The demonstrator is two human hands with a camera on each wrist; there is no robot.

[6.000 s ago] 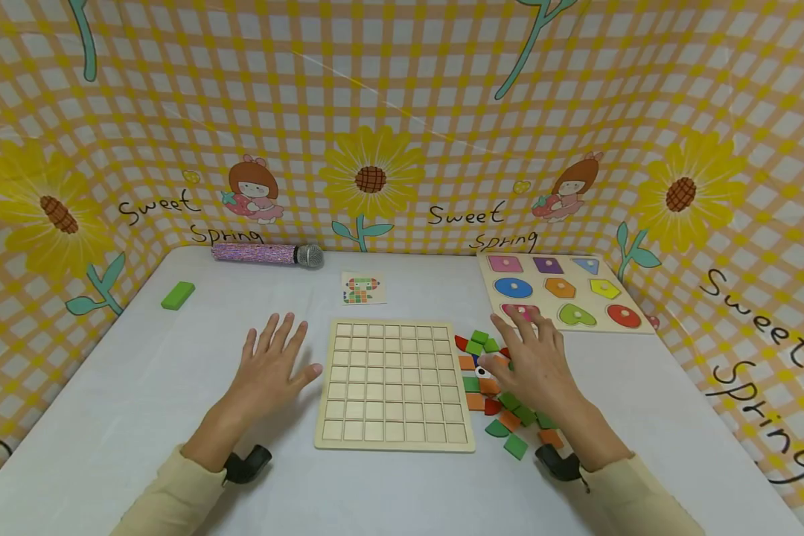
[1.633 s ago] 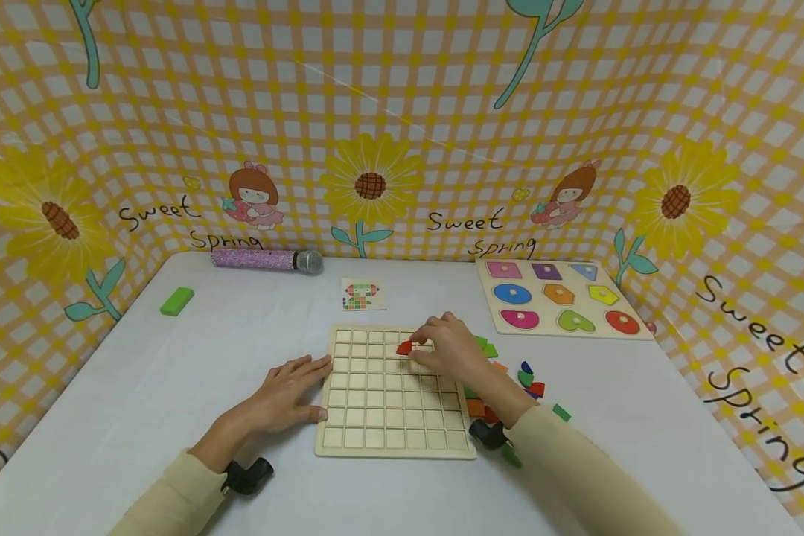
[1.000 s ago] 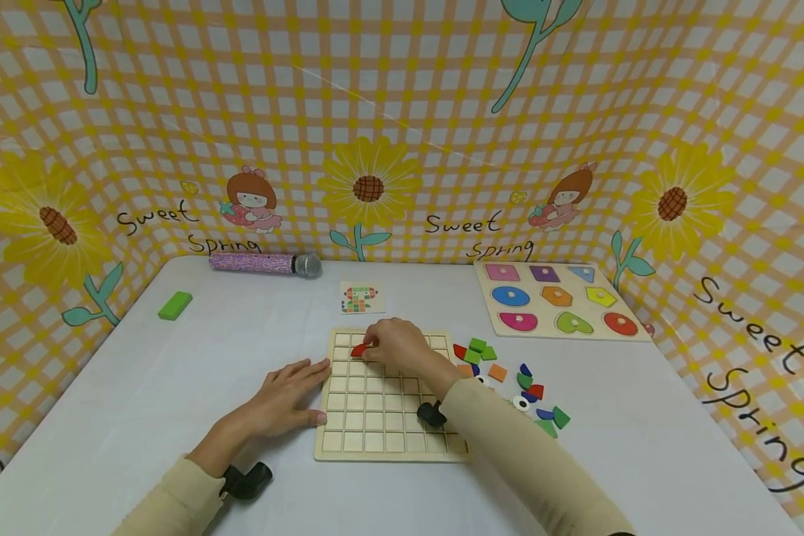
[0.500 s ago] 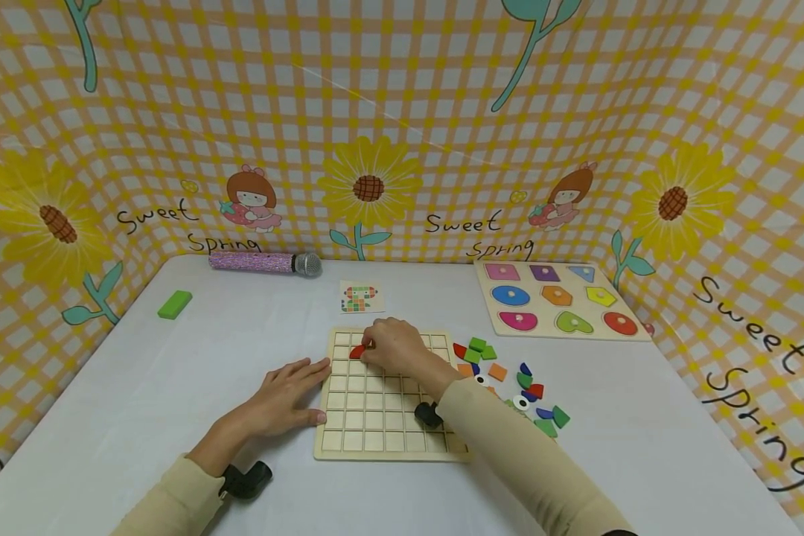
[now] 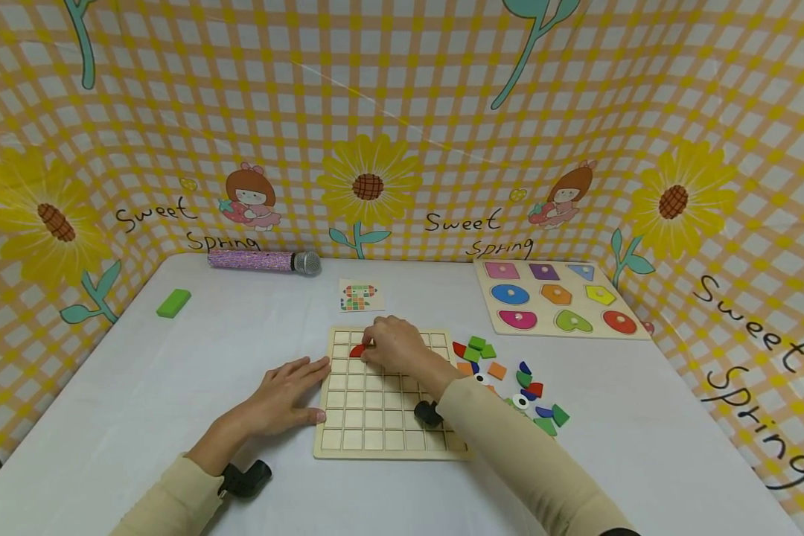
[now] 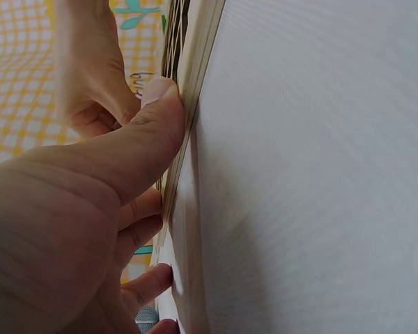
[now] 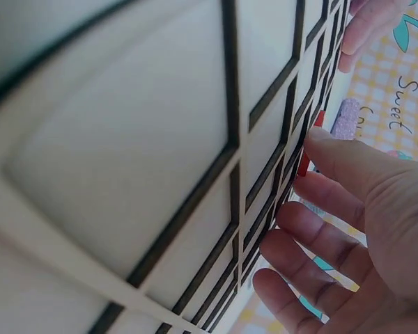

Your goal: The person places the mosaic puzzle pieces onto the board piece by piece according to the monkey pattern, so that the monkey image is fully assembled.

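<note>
A pale wooden grid board (image 5: 355,421) lies on the white table. My right hand (image 5: 397,347) reaches over its upper part and pinches a red quarter-round tile (image 5: 356,351) between thumb and index finger, at the second row near the left side. In the right wrist view the red tile (image 7: 304,165) sits at the thumb tip, against the board's surface. My left hand (image 5: 283,399) rests along the board's left edge with its fingers extended. In the left wrist view the left thumb (image 6: 143,139) touches the board's rim.
Loose coloured tiles (image 5: 497,371) lie right of the board, partly hidden by the right sleeve. A pattern card (image 5: 360,295) lies behind it. Further off are a shape puzzle (image 5: 543,316), a glittery microphone (image 5: 261,261) and a green block (image 5: 173,303).
My right hand went from above the loose tiles to the board and carried the red tile leftward; it has barely moved over the last second. My left hand came to the board's left edge.
</note>
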